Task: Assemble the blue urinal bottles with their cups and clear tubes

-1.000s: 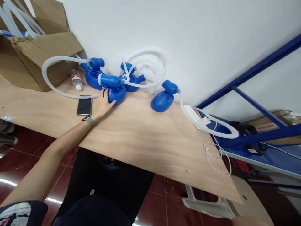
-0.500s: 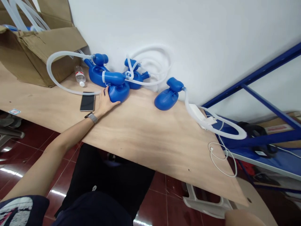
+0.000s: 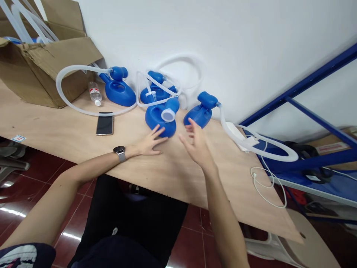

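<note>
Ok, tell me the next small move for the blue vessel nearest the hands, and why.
Probably bring the right hand onto the blue vessel: it hovers open beside the vessel without touching, while the left hand touches it with fingertips only.

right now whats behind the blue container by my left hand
Another blue container with white tubing across it, then the wall. Its lower edge is partly covered by the front container by the left hand.

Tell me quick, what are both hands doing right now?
Left hand: open, fingertips at the blue container.
Right hand: open, holding nothing.
</note>
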Demonstrator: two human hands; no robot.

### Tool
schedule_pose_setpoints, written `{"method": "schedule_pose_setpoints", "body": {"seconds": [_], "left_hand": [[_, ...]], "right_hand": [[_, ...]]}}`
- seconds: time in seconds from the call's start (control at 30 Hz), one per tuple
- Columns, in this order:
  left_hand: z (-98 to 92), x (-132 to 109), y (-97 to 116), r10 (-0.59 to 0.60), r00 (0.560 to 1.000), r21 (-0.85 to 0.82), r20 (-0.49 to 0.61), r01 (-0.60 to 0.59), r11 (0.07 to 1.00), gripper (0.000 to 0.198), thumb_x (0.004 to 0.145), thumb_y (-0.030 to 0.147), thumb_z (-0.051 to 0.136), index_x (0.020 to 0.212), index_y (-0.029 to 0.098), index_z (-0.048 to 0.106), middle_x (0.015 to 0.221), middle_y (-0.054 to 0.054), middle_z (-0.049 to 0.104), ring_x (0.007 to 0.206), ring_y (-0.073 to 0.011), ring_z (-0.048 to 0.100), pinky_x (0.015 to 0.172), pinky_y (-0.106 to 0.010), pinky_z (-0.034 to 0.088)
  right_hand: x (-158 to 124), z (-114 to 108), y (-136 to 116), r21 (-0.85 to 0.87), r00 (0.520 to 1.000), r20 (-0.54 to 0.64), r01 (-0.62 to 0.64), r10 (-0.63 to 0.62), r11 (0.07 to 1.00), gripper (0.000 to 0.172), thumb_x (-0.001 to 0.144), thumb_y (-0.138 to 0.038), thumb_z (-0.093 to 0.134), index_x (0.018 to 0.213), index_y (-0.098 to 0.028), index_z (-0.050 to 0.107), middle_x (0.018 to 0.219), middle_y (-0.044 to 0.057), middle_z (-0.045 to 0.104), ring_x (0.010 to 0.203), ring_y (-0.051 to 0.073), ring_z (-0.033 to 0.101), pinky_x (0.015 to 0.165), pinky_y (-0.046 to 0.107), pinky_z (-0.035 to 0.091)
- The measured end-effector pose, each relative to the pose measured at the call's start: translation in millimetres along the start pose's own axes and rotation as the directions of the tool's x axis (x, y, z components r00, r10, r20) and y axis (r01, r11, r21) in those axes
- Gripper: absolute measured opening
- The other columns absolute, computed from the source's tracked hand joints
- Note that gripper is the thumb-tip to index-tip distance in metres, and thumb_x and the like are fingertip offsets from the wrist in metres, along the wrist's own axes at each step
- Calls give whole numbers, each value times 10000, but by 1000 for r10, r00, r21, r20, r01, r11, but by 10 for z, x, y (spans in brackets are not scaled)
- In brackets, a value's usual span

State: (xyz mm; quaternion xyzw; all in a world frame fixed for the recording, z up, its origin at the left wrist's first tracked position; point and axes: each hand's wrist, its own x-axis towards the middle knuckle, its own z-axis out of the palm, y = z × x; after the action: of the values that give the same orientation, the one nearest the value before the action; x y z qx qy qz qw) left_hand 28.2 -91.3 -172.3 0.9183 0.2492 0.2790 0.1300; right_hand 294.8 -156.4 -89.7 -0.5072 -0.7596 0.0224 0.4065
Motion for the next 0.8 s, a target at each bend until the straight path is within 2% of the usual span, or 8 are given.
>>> {"method": "schedule_pose_setpoints", "body": {"seconds": [0.07,0.1,0.2,0.3,0.43,0.57,0.7,0.8], "left_hand": [[11,2,-7,98,991,-59,95,-92,994,574,1039,448,647,1569,231,605,1751,-180,396,1645,-389,351,1328,-605,362],[9,-1,-10,94,992,-61,88,-89,994,537,1063,424,602,1562,224,609,1713,-185,453,1610,-368,418,1318,-582,392],[-19,-16,-17,-44,997,-21,-71,43,999,558,1075,416,572,1596,218,556,1605,-193,558,1510,-354,536,1281,-578,444],[-52,-21,-68,-160,954,-16,-254,161,987,679,1068,462,589,1678,226,410,1618,-194,518,1503,-344,535,1279,-563,449],[-22,61,-199,-167,872,-44,-460,165,985,906,1028,607,620,1732,245,179,1648,-220,443,1500,-359,524,1229,-573,489],[96,262,-181,-233,814,-104,-532,211,972,897,1033,729,504,1723,320,101,1634,-202,442,1437,-350,568,1120,-549,559],[101,399,-1,-270,691,-114,-670,263,958,797,1041,776,424,1660,308,243,1563,-181,495,1445,-352,552,1177,-568,506],[-25,362,57,-192,705,-90,-682,180,980,615,1082,706,397,1529,285,427,1420,-146,606,1338,-324,620,1165,-548,511]], "right_hand": [[130,191,126,-35,1000,-17,9,-10,999,846,1030,-637,644,1720,-265,327,1655,209,413,1541,398,465,1204,650,484],[212,292,206,-59,999,-40,11,-14,998,902,1003,-671,661,1727,-264,309,1716,219,305,1600,431,375,1231,686,437],[459,517,436,-98,993,-113,15,-26,995,966,956,-692,711,1713,-233,326,1730,240,267,1620,462,330,1251,722,385],[629,561,527,-186,986,-58,140,-154,972,828,972,-612,727,1648,-229,441,1763,225,274,1660,472,240,1281,747,306],[753,474,376,-245,935,156,348,-318,905,536,1041,-450,662,1549,-308,564,1819,112,262,1700,444,133,1291,780,236],[819,495,102,-255,879,244,465,-408,848,455,1060,-381,635,1514,-376,604,1738,61,418,1656,410,257,1298,788,206],[791,559,-98,-290,885,207,463,-418,838,432,1067,-348,622,1497,-377,653,1417,92,646,1427,371,506,1298,725,257],[760,493,-160,-292,864,225,501,-451,815,463,1056,-396,656,1515,-338,645,1375,112,644,1389,370,517,1277,666,304]]}}
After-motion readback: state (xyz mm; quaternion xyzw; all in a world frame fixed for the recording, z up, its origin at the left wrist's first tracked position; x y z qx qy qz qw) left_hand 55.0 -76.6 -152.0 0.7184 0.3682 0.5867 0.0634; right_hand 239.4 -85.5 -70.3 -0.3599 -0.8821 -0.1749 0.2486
